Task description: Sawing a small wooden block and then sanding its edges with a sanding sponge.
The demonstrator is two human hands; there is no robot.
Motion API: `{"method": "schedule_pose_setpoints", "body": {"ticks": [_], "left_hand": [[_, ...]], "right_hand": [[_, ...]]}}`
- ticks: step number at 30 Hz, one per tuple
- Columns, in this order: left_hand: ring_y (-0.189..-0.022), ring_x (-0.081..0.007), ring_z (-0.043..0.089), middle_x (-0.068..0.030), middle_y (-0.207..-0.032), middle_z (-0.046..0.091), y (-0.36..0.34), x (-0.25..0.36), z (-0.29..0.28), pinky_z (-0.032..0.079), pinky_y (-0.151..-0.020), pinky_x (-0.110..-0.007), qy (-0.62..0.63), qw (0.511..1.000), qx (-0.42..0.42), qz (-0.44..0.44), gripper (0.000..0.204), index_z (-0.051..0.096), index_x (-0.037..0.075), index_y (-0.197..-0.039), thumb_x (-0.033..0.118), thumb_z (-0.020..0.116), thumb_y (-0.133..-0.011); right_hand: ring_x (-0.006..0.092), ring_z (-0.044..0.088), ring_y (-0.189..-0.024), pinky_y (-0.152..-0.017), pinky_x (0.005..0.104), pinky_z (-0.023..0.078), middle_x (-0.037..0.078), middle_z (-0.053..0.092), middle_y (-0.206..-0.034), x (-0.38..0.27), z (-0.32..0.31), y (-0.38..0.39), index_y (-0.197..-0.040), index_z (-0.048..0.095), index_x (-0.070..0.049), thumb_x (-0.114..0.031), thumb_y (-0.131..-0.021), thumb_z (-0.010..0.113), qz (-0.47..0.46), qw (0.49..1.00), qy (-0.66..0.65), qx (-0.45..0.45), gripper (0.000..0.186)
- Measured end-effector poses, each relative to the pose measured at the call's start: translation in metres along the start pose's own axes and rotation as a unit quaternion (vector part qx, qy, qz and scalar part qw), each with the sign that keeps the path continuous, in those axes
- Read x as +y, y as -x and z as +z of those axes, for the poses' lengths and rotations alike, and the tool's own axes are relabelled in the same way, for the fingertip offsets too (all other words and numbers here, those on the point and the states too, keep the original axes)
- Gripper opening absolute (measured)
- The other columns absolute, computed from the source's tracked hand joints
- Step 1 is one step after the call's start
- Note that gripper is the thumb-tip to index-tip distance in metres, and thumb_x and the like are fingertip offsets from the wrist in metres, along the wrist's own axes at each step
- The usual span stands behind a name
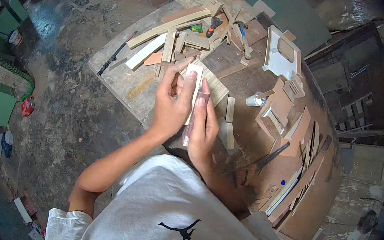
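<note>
Together, left hand (172, 101) and right hand (204, 126) raised over workbench (124, 83), fingers grasping wood strip (193, 83).

Hidden behind the left hand (173, 102) and right hand (205, 124): most of the pale wooden piece (194, 79) gripped between them, lower end unseen. Under the right palm, a reddish strip (190, 127), material and shape impossible to tell. Partly covered by both hands, the striped board (217, 88) beneath. Too small to identify: the green object (196, 27) among the offcuts and the blue dot (283, 182) on the plywood. Obscured by stacked scraps: much of the workbench (125, 80) top. Lost in the dark fisheye rim: the crates (353, 111) at right. Cut off by the lower edge: the white shirt (175, 218).
</note>
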State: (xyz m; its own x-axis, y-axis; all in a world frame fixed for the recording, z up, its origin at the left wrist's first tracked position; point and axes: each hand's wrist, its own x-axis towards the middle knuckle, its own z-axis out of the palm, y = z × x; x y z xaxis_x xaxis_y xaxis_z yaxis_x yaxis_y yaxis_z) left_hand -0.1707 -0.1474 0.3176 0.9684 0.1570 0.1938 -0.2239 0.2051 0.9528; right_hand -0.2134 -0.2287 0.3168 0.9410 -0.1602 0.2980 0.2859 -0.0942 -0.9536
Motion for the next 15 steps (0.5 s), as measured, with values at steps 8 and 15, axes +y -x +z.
{"method": "schedule_pose_setpoints", "body": {"ticks": [8,15], "left_hand": [[-0.067,-0.0033,0.039,0.0071,-0.074,0.042,-0.003,-0.002,0.003,0.032,-0.059,-0.022,0.016,1.0,-0.008,-0.004,0.033,0.063,0.003,-0.133,0.014,0.064,-0.101],[-0.067,-0.0037,0.037,0.0069,-0.076,0.041,0.026,-0.009,0.0,0.031,-0.06,-0.021,-0.01,0.999,-0.036,-0.002,0.035,0.062,0.002,-0.134,0.013,0.064,-0.101]], "right_hand": [[0.0212,0.057,-0.124,-0.105,0.0334,0.044,0.021,0.057,-0.141,-0.004,-0.004,-0.001,-0.154,0.039,0.004,-0.019,-0.111,0.042,-0.044,0.997,0.052,0.023,0.049],[0.0216,0.055,-0.127,-0.109,0.0337,0.041,0.02,0.058,-0.141,-0.008,-0.011,-0.02,-0.154,0.037,0.007,-0.021,-0.112,0.039,0.104,0.987,-0.109,0.052,0.05]]}}
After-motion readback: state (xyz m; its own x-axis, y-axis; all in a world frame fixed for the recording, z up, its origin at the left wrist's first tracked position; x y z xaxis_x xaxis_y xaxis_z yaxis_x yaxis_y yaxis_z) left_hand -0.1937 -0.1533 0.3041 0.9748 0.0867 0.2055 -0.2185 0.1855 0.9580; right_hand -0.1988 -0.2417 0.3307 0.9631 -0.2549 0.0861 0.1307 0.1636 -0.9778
